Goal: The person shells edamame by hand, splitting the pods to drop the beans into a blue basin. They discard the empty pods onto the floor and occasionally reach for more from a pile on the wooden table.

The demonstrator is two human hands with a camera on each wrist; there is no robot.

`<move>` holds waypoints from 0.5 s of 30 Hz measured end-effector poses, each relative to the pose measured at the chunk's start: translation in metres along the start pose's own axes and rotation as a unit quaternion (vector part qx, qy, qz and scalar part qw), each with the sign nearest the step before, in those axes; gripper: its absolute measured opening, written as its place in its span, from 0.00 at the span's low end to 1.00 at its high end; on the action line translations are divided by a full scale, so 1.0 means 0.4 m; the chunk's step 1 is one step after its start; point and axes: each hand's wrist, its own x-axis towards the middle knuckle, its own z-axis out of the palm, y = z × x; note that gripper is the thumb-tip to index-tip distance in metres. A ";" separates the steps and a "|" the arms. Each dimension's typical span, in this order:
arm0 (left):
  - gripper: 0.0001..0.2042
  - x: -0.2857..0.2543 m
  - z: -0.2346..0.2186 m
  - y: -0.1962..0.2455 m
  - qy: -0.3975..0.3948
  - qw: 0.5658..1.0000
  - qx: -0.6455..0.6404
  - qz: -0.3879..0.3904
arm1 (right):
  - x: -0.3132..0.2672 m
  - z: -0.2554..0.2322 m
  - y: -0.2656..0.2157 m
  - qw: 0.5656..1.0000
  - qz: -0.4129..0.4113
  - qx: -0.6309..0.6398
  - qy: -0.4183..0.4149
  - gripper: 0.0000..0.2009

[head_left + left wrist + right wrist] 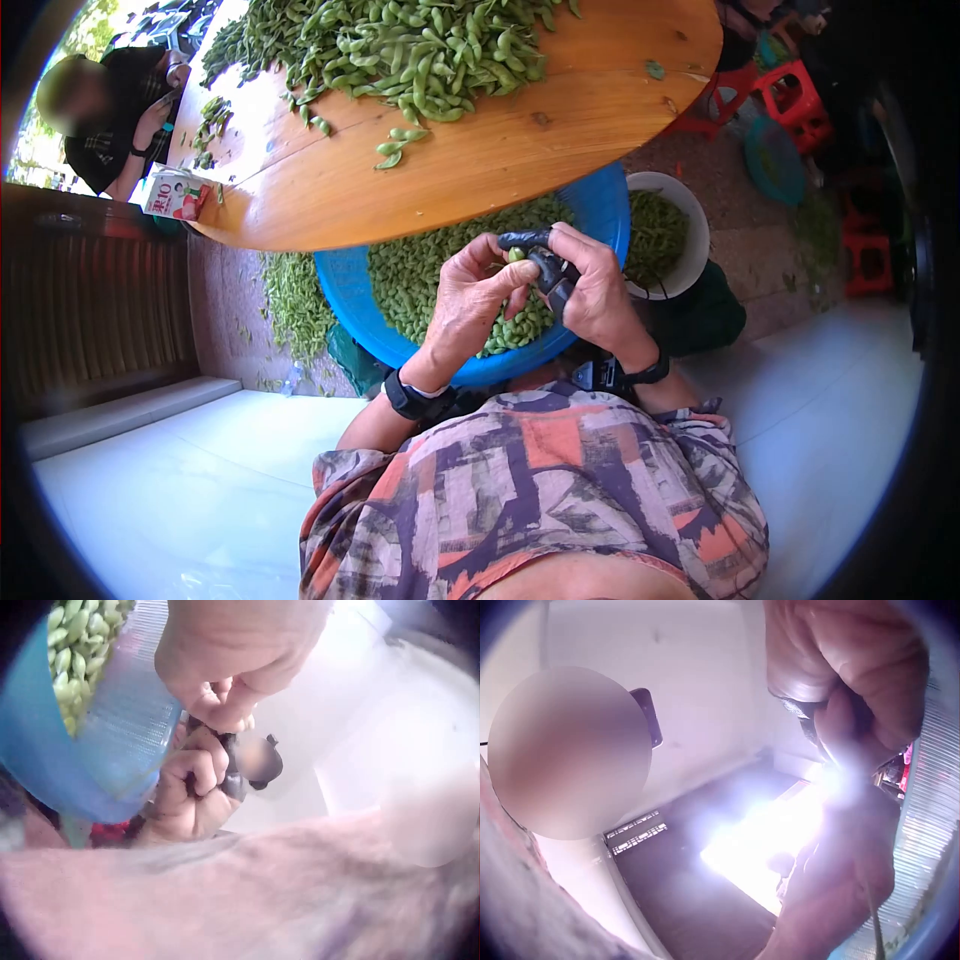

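Over the blue basin (345, 290), my two hands meet at a small green soybean pod (516, 255). The left hand (470, 305) pinches it, thumb stretched towards the right hand. Black wrapping (525, 238) covers the index finger and thumb of my right hand (605, 300), which close on the pod from the other side. Shelled green beans (410, 285) fill much of the basin below. In the left wrist view the left hand (240, 660) hides the pod. Glare blurs the fingertips of the right hand (847, 675) in the right wrist view.
A wooden table (480, 180) carries a heap of unshelled pods (430, 50) and a drink carton (175, 195). To the right stands a white bucket (700, 225) with green husks. More husks (295, 305) lie on the floor at left. Red stools (795, 100) and a seated person (125, 115) are farther off.
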 end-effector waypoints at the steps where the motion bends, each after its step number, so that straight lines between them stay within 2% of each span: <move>1: 0.06 -0.003 -0.010 -0.005 -0.016 0.999 0.033 0.020 | 0.001 0.004 -0.004 1.000 -0.011 0.001 0.016 0.12; 6: 0.10 -0.003 -0.012 0.010 0.007 0.992 0.123 0.029 | 0.008 0.015 0.023 1.000 -0.003 0.018 0.021 0.10; 7: 0.10 -0.004 -0.021 0.012 0.000 0.983 0.183 0.030 | 0.009 0.013 0.024 1.000 -0.003 0.018 0.019 0.10; 8: 0.11 -0.004 -0.031 0.017 -0.007 0.969 0.243 0.032 | 0.009 0.010 0.025 0.992 0.083 0.096 -0.003 0.09; 9: 0.11 -0.001 -0.043 0.025 -0.006 0.970 0.243 0.033 | 0.011 0.006 0.026 0.970 0.167 0.172 -0.025 0.09; 10: 0.11 0.002 -0.056 0.034 -0.047 0.977 0.207 -0.002 | 0.012 0.004 0.032 0.971 0.167 0.172 -0.027 0.09; 11: 0.12 0.005 -0.064 0.039 -0.087 0.981 0.171 -0.036 | 0.013 0.003 0.042 0.955 0.169 0.240 -0.038 0.09; 12: 0.12 0.008 -0.068 0.037 -0.086 0.981 0.170 -0.036 | 0.013 0.001 0.049 0.935 0.170 0.307 -0.050 0.09; 13: 0.12 0.011 -0.072 0.034 -0.090 0.985 0.137 -0.055 | 0.013 -0.001 0.053 0.933 0.189 0.303 -0.052 0.07; 14: 0.12 0.012 -0.075 0.031 -0.093 0.988 0.102 -0.074 | 0.014 0.010 0.052 0.933 0.189 0.302 -0.053 0.07; 15: 0.12 0.012 -0.072 0.028 -0.092 0.988 0.101 -0.073 | 0.014 0.030 0.047 0.993 0.042 0.104 0.020 0.08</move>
